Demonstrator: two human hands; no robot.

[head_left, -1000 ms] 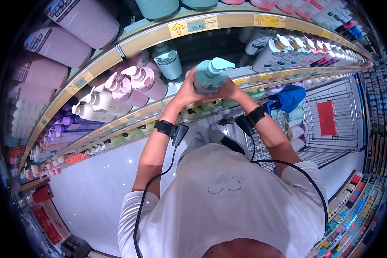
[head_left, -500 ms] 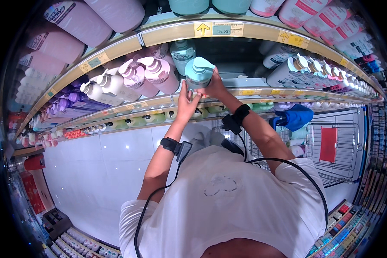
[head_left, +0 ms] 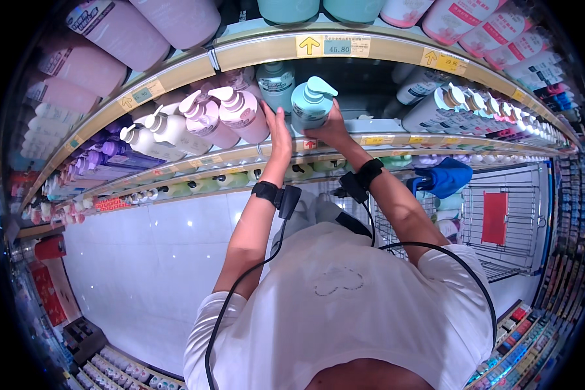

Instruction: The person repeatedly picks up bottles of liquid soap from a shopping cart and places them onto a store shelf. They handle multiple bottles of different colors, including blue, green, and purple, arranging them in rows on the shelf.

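Note:
A teal pump bottle (head_left: 311,107) stands at the front of the middle shelf, its nozzle pointing right. My right hand (head_left: 333,128) is wrapped round the bottle's right side and lower part. My left hand (head_left: 279,133) is held upright with fingers stretched out, between the teal bottle and a pink pump bottle (head_left: 245,114); whether it touches either I cannot tell. A second teal bottle (head_left: 276,84) stands farther back, partly under the upper shelf. Another pink pump bottle (head_left: 208,120) is to the left.
White pump bottles (head_left: 175,130) and purple bottles line the shelf leftward; more white pump bottles (head_left: 435,110) stand at right. The upper shelf edge (head_left: 266,49) overhangs my hands. A wire shopping cart (head_left: 523,224) with a blue item (head_left: 450,177) stands at right.
The teal bottle has moved right and a little back in my right hand. My left hand has come away from its base, and its fingers now stretch upward.

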